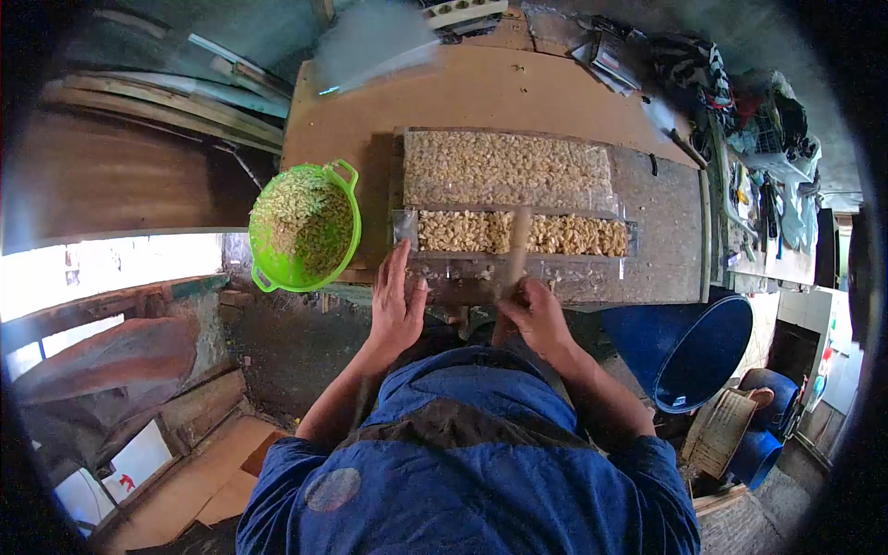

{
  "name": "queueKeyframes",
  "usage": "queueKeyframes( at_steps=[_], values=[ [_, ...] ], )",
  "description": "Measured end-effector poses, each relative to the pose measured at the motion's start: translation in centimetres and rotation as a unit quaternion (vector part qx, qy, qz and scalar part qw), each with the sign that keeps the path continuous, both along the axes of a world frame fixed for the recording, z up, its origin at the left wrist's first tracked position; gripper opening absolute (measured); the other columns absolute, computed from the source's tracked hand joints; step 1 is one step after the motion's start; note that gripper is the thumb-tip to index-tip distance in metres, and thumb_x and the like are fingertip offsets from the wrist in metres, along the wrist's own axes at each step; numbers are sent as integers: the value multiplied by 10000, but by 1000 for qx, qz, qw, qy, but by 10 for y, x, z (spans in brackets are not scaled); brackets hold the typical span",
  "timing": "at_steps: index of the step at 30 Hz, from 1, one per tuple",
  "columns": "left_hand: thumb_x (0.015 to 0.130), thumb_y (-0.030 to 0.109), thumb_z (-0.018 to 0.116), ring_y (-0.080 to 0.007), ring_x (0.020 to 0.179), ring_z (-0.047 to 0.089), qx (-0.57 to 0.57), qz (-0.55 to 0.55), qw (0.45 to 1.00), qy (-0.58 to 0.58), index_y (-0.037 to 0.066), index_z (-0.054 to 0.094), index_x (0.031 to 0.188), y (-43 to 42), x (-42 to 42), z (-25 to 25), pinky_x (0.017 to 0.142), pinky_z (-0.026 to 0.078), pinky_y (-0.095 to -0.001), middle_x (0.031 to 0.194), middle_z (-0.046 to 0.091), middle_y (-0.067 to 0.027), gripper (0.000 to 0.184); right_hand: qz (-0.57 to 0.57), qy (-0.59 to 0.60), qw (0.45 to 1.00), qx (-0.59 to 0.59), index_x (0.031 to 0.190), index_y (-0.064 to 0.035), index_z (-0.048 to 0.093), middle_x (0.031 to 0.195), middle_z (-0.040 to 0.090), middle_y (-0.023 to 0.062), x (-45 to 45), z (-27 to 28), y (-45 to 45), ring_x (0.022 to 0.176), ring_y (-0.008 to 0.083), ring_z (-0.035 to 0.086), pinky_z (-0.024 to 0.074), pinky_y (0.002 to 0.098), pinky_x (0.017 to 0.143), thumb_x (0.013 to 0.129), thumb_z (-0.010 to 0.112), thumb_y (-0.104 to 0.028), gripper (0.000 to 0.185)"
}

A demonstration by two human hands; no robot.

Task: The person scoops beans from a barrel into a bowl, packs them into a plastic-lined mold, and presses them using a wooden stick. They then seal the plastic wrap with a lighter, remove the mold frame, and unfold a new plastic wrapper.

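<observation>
My right hand grips a light wooden stick, blurred by motion, whose far end reaches over a narrow strip of pale brown chunks. The chunks look like nuts or puffed grain; I cannot tell which. Clear plastic film shows at the strip's left end. My left hand has its fingers stretched out, with the fingertips by that end at the board's front edge. Behind the strip lies a wider slab of similar pieces under clear plastic.
A bright green colander with pale pieces stands at the table's left edge. A clear plastic bag or sheet lies at the back of the wooden table. To the right below are a blue barrel and a cardboard piece.
</observation>
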State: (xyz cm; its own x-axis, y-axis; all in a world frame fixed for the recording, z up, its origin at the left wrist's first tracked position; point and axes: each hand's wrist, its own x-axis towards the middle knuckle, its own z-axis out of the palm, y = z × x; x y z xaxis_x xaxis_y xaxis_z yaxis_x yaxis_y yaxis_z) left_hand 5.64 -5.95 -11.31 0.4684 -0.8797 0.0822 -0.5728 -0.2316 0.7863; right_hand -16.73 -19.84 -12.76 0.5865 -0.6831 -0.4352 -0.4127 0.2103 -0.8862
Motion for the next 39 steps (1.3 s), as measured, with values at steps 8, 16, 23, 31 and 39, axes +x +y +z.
queueKeyframes(
  at_steps=[8, 16, 23, 31, 39],
  values=[
    [992, 142, 484, -436, 1368, 359, 20, 10, 999, -33, -21, 278, 1511, 3, -6, 5, 1148, 269, -501, 1505, 365, -244, 582, 169, 91, 979, -74, 1055, -4, 654, 969, 704, 204, 16, 21, -17, 956, 391, 681, 533, 436, 798, 855, 711, -191, 280],
    [989, 211, 505, -455, 1413, 292, 28, 67, 997, -37, -19, 249, 1528, 22, -26, 1, 1164, 202, -530, 1538, 310, -275, 639, 41, 65, 997, -30, 1052, -2, 645, 859, 700, 137, -63, 19, -59, 789, 220, 680, 531, 369, 719, 866, 694, -116, 224],
    [981, 247, 519, -444, 1442, 232, 49, 110, 991, -64, -9, 214, 1544, 26, -51, 1, 1167, 136, -553, 1560, 269, -272, 689, 148, 54, 987, -19, 1045, 13, 628, 858, 687, 110, -33, 7, -42, 791, 180, 661, 521, 349, 711, 889, 688, -105, 205],
    [969, 218, 521, -440, 1436, 241, 43, 121, 990, -65, -15, 221, 1539, 28, -76, 0, 1167, 136, -548, 1556, 274, -267, 685, 101, 55, 993, -1, 1051, 23, 627, 880, 675, 92, -68, 4, -68, 808, 158, 635, 507, 334, 722, 906, 673, -64, 175],
    [961, 221, 534, -441, 1435, 244, 53, 141, 986, -70, -13, 224, 1538, 30, -98, -5, 1167, 133, -553, 1553, 284, -265, 696, 55, 27, 998, -2, 992, 14, 648, 820, 680, 89, -96, 11, -75, 759, 182, 653, 505, 337, 674, 885, 701, -124, 182]
  ],
)
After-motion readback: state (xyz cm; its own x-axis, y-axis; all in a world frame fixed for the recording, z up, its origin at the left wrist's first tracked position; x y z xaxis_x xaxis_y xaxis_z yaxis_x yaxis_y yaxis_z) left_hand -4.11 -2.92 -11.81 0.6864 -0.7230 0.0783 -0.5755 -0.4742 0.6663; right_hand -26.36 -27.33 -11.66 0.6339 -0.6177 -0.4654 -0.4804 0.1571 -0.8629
